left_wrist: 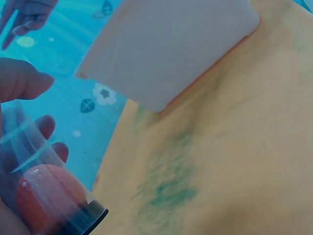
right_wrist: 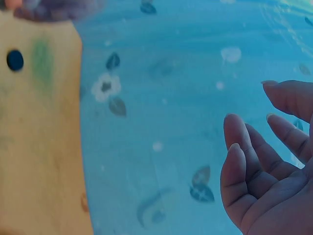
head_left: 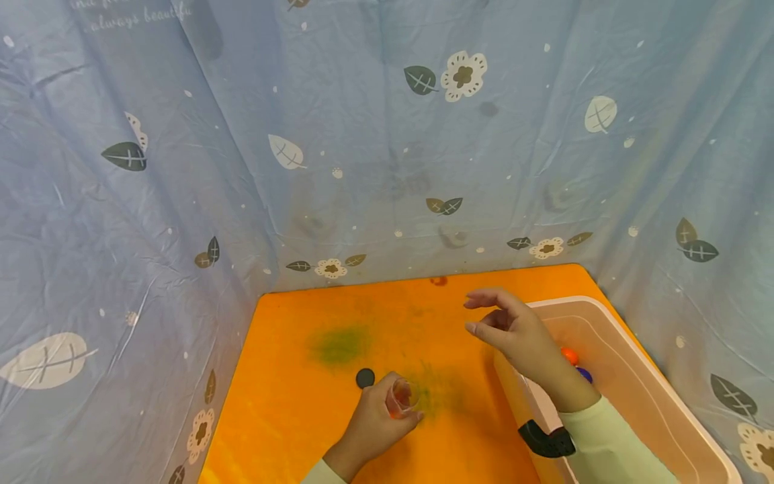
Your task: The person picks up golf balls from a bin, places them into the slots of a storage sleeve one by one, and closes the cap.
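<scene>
My left hand (head_left: 376,418) grips a clear plastic tube (head_left: 402,396) above the orange table. In the left wrist view a red-orange ball (left_wrist: 48,198) sits low inside the tube, just above its black end cap (left_wrist: 89,218). The fingers and thumb curve round the tube wall. My right hand (head_left: 514,333) is raised over the near-left rim of a pale pink bin, its fingers loosely bent and holding nothing. A separate black round cap (head_left: 365,378) lies on the table, just beyond the left hand.
The pink plastic bin (head_left: 641,383) stands along the table's right side, with an orange ball (head_left: 570,355) and a blue ball (head_left: 584,374) inside, partly hidden by the right arm. Green smudges (head_left: 341,345) mark the orange table (head_left: 278,403). Blue patterned curtains (head_left: 375,168) surround it.
</scene>
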`<state>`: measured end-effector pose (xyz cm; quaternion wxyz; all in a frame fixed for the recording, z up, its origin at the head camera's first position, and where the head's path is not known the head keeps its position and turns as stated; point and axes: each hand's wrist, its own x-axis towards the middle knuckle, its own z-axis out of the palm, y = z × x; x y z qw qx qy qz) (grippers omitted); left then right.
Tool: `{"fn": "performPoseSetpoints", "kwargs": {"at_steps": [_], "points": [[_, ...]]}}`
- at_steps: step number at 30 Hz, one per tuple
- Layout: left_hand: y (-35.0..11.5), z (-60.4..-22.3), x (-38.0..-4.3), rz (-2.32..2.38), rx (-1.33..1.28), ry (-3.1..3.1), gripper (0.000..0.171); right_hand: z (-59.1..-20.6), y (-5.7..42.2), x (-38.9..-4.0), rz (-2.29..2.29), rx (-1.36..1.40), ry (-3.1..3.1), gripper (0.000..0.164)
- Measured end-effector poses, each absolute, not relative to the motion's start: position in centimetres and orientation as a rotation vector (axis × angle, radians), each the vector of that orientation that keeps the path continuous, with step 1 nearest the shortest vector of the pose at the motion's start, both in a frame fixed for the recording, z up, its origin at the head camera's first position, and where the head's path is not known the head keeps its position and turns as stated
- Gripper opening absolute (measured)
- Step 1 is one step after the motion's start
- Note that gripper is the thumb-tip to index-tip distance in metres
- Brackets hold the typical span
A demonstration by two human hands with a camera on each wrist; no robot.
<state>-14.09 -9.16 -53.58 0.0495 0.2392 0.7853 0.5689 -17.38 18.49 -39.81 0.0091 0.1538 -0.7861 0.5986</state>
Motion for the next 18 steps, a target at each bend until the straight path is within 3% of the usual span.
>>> {"fn": "performPoseSetpoints", "kwargs": {"at_steps": [18], "points": [[-9.3, -54.1, -13.8, 1.796, 0.696, 2.311, 0.031, -41.1, 26.6, -18.4, 1.575, 0.038, -2.624, 0.049]]}}
